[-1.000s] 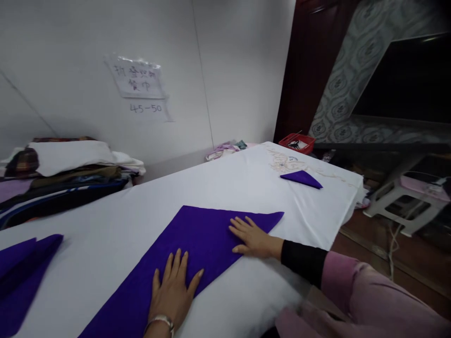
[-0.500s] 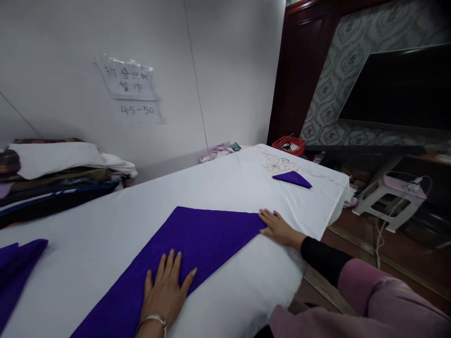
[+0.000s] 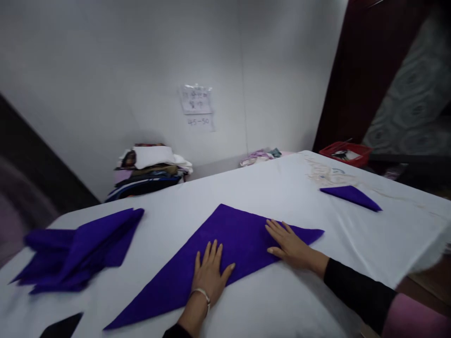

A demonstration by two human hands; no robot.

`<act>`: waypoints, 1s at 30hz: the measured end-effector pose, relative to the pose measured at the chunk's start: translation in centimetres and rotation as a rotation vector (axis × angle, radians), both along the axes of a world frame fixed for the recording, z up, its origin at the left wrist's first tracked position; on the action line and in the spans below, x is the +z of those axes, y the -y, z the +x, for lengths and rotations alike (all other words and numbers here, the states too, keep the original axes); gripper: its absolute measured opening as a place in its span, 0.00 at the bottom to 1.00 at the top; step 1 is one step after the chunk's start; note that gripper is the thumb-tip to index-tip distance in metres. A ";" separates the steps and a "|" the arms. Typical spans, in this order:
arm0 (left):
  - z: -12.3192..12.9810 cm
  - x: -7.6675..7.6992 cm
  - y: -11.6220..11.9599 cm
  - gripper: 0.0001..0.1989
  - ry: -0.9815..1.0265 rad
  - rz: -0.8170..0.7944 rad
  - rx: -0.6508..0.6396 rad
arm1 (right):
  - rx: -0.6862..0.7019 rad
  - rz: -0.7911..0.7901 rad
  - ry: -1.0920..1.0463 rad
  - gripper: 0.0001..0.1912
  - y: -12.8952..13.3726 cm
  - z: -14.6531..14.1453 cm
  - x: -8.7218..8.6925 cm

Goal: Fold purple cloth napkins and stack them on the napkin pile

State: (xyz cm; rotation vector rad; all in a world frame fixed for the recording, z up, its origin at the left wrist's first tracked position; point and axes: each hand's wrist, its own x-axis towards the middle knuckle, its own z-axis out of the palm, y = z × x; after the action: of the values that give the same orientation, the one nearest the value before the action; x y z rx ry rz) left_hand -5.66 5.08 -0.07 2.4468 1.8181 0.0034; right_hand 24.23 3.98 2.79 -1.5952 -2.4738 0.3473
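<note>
Purple cloth (image 3: pixel 243 241) lies under the left hand (image 3: pixel 210 270); paper (image 3: pixel 199 123) reads "45-50".

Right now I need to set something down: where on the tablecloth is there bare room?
The white tablecloth shows bare between the flat purple triangle and the crumpled purple cloth, and between the triangle and the small folded cloth. Crowded: the left end, with a dark object, and the triangle, under left hand and right hand.

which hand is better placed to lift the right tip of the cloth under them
Probably the right hand: it lies nearer that tip; the left hand rests farther left on the purple cloth.
</note>
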 end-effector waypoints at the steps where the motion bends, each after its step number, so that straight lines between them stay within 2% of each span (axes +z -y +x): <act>1: 0.0 0.1 0.1 0.36 0.009 -0.003 -0.001 | 0.071 -0.008 -0.013 0.38 -0.9 -1.7 0.3; 4: -0.1 0.3 0.4 0.37 0.034 -0.010 -0.007 | 0.240 -0.015 -0.031 0.40 -4.2 -6.1 1.0; 8: -0.3 0.0 0.5 0.37 0.069 -0.015 -0.012 | 0.278 -0.047 0.005 0.42 -9.2 -10.1 0.8; 13: -0.6 -0.7 0.6 0.36 0.107 -0.006 -0.023 | 0.263 -0.040 0.042 0.43 -14.6 -12.6 -0.7; 17: -0.6 -0.6 0.7 0.36 0.126 -0.028 -0.025 | 0.263 -0.054 0.055 0.42 -17.6 -13.4 -2.0; 21: -0.5 -0.3 0.9 0.36 0.150 -0.055 -0.023 | 0.255 -0.034 0.057 0.43 -19.2 -13.5 -3.0; 24: -0.4 0.0 0.9 0.37 0.163 -0.068 -0.014 | 0.258 -0.033 0.061 0.43 -19.8 -13.3 -3.0; 27: -0.3 0.3 0.9 0.37 0.184 -0.086 -0.011 | 0.243 -0.062 0.061 0.42 -19.6 -13.3 -2.6; 30: -0.2 0.4 0.9 0.37 0.199 -0.094 -0.006 | 0.247 -0.023 0.049 0.42 -18.3 -13.6 -2.3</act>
State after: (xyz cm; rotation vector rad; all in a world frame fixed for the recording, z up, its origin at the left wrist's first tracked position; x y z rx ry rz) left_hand -5.86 4.16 0.32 2.2969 1.6876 0.1520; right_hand 10.59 22.29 0.51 -1.3218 -2.7201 0.3758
